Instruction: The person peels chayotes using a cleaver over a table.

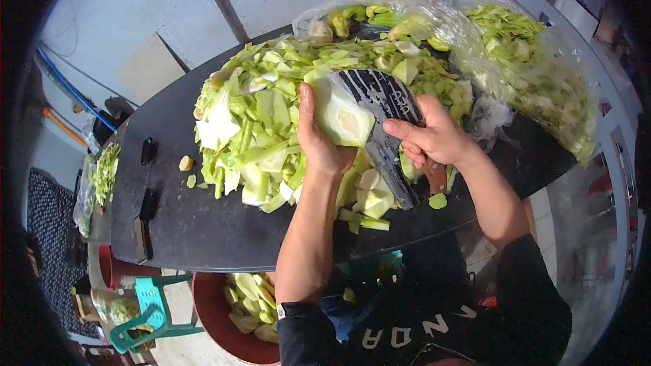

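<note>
My left hand [319, 135] is closed around a peeled, pale green vegetable [347, 118] that looks like a chayote. Its flat cut face, with an oval core, is turned toward me. In my right hand [434, 129] is a large cleaver [386, 129], gripped near the wooden handle [435, 176]. The broad dark blade carries pale stripes and lies against or just beside the vegetable's right side; contact cannot be made out. Beneath both hands spreads a big heap of green peels and cut pieces [261, 112], partly hidden by my hands and the blade.
The heap sits on a dark table [163, 190]. Clear plastic bags hold whole green vegetables [339, 24] at the back and shavings [529, 61] at the right. Below the near edge stand a red tub [210, 318] of pale pieces and a green stool [152, 308].
</note>
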A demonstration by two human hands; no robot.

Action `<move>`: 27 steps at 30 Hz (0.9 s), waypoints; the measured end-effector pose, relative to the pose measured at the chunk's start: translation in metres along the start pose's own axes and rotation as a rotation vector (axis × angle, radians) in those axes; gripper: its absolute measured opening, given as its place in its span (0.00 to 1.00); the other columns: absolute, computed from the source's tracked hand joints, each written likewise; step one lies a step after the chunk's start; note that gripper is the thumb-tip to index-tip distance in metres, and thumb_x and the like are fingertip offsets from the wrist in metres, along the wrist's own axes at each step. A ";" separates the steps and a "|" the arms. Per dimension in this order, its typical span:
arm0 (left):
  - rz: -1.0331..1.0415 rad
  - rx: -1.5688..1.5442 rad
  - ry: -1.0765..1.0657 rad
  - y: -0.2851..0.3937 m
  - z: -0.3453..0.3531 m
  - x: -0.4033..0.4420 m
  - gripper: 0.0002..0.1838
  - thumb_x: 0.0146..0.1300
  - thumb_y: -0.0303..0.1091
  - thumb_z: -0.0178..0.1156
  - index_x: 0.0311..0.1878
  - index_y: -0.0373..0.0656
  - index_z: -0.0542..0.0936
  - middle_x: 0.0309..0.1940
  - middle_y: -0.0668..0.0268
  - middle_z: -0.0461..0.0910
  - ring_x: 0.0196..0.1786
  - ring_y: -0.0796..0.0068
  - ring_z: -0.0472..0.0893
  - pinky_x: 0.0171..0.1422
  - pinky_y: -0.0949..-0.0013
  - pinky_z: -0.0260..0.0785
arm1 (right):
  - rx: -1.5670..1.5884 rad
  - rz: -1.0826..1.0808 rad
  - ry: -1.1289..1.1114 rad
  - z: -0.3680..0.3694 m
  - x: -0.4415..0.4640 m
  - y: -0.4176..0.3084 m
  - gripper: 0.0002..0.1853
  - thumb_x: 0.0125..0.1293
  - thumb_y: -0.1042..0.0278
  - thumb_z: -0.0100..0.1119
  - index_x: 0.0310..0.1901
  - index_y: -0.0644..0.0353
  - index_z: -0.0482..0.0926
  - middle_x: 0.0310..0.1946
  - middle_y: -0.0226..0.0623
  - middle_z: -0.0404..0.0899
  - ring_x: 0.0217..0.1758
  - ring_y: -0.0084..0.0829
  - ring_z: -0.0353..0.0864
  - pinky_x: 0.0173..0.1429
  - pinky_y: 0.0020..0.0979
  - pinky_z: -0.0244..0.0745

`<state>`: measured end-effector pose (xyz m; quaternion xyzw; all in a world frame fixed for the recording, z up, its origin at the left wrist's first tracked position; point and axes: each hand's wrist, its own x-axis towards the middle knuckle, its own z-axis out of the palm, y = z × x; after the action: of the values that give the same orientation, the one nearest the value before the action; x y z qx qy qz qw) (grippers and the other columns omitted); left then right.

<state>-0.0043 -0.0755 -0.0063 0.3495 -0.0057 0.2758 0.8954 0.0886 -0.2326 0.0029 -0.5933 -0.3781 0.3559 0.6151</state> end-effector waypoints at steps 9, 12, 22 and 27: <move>-0.014 0.039 -0.009 0.004 0.004 -0.004 0.27 0.66 0.62 0.51 0.52 0.47 0.78 0.45 0.65 0.81 0.48 0.66 0.81 0.55 0.59 0.74 | -0.059 -0.026 0.049 0.007 -0.002 -0.002 0.12 0.70 0.65 0.59 0.30 0.58 0.70 0.10 0.24 0.66 0.10 0.17 0.65 0.14 0.25 0.63; -0.011 0.084 -0.024 0.005 0.003 -0.005 0.28 0.66 0.62 0.51 0.52 0.47 0.78 0.46 0.65 0.81 0.48 0.66 0.81 0.55 0.59 0.74 | -0.064 -0.014 0.033 0.007 -0.003 -0.003 0.13 0.69 0.63 0.61 0.31 0.60 0.71 0.11 0.24 0.67 0.11 0.16 0.66 0.16 0.25 0.66; -0.007 0.066 -0.033 0.002 0.006 -0.006 0.28 0.65 0.62 0.52 0.52 0.46 0.77 0.46 0.64 0.81 0.48 0.66 0.81 0.55 0.59 0.73 | -0.124 -0.053 0.006 0.004 -0.005 -0.002 0.14 0.70 0.62 0.60 0.29 0.59 0.71 0.09 0.24 0.66 0.09 0.16 0.64 0.13 0.25 0.62; 0.032 0.160 0.064 0.000 0.004 -0.002 0.28 0.65 0.63 0.53 0.52 0.47 0.77 0.43 0.66 0.80 0.46 0.68 0.80 0.53 0.60 0.73 | -0.132 -0.045 0.075 0.008 -0.004 -0.001 0.13 0.70 0.63 0.60 0.30 0.60 0.71 0.11 0.25 0.68 0.10 0.16 0.66 0.14 0.25 0.63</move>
<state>-0.0056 -0.0791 -0.0042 0.4107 0.0394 0.3009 0.8598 0.0801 -0.2328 0.0043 -0.6367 -0.3906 0.2939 0.5964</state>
